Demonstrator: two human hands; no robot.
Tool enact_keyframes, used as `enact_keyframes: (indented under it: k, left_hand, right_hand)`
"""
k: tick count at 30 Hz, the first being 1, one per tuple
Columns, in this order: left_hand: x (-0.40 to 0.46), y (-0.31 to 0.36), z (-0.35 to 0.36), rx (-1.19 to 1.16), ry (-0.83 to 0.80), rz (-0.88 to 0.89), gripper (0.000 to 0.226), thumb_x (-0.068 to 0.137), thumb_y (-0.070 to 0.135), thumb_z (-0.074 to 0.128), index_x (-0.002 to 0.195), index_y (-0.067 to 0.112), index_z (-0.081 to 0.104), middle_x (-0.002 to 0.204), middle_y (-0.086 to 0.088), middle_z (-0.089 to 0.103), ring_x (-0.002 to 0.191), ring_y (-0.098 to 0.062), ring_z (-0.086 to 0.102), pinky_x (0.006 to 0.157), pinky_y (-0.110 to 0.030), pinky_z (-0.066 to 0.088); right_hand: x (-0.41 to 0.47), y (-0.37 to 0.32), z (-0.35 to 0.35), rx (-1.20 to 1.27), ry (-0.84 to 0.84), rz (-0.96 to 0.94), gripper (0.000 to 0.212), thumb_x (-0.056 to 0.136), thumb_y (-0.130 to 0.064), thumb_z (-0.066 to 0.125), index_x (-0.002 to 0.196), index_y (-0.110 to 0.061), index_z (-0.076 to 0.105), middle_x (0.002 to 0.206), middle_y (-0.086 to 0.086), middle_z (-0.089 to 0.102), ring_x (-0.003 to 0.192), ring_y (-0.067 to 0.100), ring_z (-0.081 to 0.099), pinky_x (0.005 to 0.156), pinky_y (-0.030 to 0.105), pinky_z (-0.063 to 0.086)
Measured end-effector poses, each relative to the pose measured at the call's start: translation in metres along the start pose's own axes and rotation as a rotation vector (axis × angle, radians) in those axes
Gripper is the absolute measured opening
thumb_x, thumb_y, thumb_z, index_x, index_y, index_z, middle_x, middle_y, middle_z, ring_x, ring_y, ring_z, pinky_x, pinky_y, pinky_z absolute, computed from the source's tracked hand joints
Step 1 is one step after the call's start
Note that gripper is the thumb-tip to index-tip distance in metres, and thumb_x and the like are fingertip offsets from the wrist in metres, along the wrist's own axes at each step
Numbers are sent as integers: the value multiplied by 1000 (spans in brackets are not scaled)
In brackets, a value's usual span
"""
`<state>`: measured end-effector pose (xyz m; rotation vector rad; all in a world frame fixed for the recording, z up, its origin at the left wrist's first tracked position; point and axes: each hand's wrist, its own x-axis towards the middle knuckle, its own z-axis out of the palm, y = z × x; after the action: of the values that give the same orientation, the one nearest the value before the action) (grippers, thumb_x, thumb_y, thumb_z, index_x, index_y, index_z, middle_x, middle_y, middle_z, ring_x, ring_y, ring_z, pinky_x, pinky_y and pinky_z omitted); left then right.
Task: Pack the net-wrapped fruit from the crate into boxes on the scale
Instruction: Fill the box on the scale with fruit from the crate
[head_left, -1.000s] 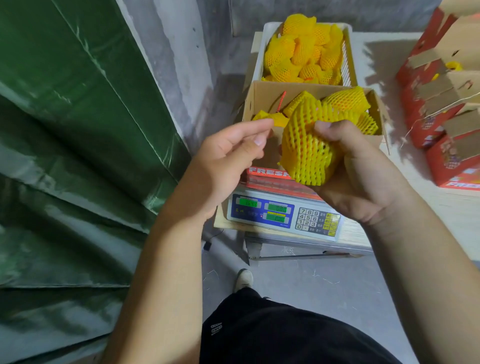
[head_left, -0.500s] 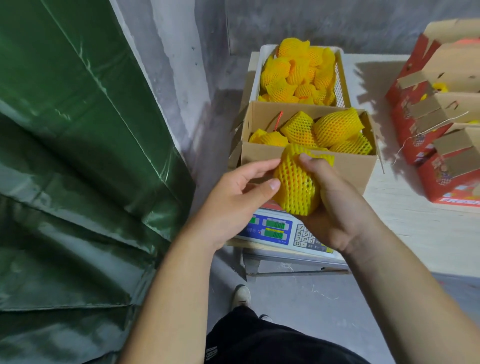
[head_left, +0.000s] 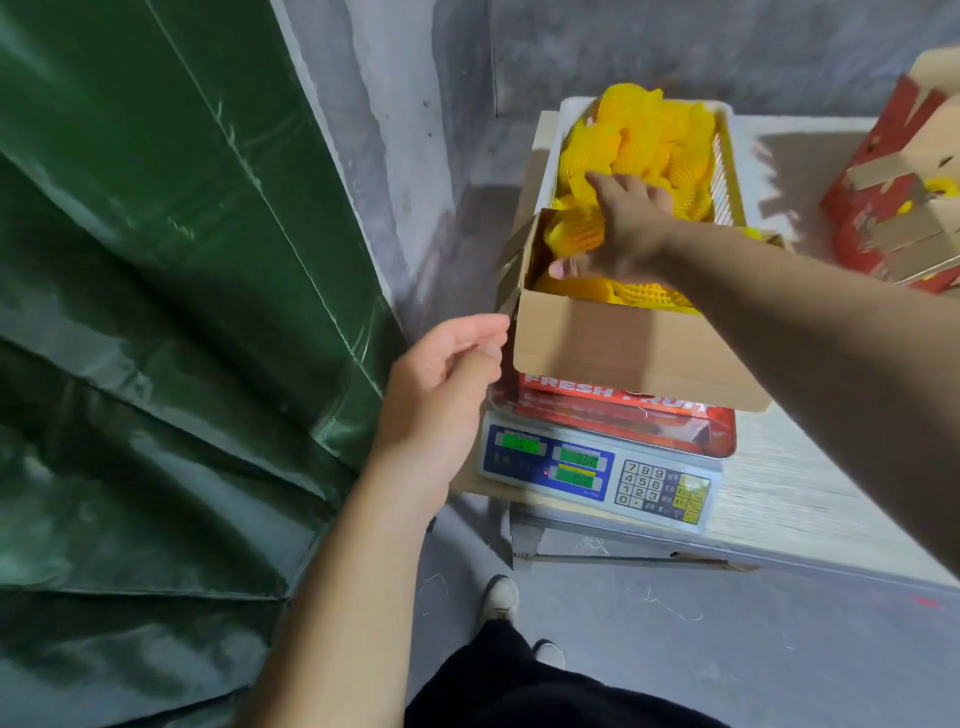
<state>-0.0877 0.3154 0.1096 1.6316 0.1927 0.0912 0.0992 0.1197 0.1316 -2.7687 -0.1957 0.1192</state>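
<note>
A yellow foam-net-wrapped fruit sits gripped by the right hand inside the one open cardboard box on the scale. The left hand hangs empty, loosely curled. One white crate behind holds more fruit, too blurred to count.

I see the box on the scale. The crate sits just behind it. More boxes stand far right.

I read "FRESH FRUIT" in white on the red box sitting on the scale (the second word partly smeared). Its keypad shows digits 0–9; the green displays are too blurred for me.
</note>
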Motion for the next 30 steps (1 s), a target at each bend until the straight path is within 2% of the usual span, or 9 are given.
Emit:
enact_keyframes:
  k: [1,3,6,9,15,19,24,30]
  left_hand:
    - [-1,0,-2,20,-6,0,32,102,11,59,111,37,75,108,24,76,100,4,71,81,-12,54]
    - [-2,0,-5,46,9,7,36,99,10,59,108,40,75,109,25,76,104,5,70,87,-16,53]
    - [1,3,-1,24,31,2,35,100,10,57,109,38,75,107,23,76,100,5,70,83,-13,53]
    - [5,6,9,26,22,-8,31,102,8,58,117,29,75,106,17,78,94,6,70,76,-8,51]
    - [15,10,21,74,-21,-3,26,104,15,59,114,34,72,107,18,76,94,7,70,84,-9,53]
    - [21,11,24,65,-16,-26,24,104,17,59,113,35,72,105,19,76,89,5,71,76,-8,53]
    - [26,10,27,32,5,-45,22,104,17,61,116,31,73,103,16,77,82,7,69,74,-8,53]
    - [26,7,30,34,-18,-57,23,104,21,61,118,33,73,106,18,77,89,5,71,72,-7,52]
  right_hand:
    - [1,3,8,-112,-74,7,102,80,-59,80,161,-32,25,169,6,16,154,42,15,121,58,25]
    - [1,4,17,-149,-105,-47,88,86,-57,74,159,-34,32,169,6,19,153,43,17,120,62,26]
    - [-7,-3,21,-129,-108,-78,72,93,-46,69,155,-25,41,162,12,35,146,44,31,117,59,34]
    - [-19,-8,21,-160,-67,-100,64,95,-43,67,152,-22,46,157,14,41,141,44,37,114,57,38]
    - [-44,-17,13,-100,-26,-286,46,94,-32,65,137,-15,60,137,19,56,132,37,49,107,41,42]
    - [-55,-23,9,-53,-43,-340,48,96,-29,63,139,-11,57,135,19,58,130,34,51,104,37,42]
    - [-61,-27,1,-38,-54,-393,44,98,-28,61,138,-10,59,133,15,65,127,31,56,101,35,44]
    - [-64,-24,-4,-10,-95,-399,44,98,-27,63,139,-11,60,137,10,64,126,29,57,100,31,43]
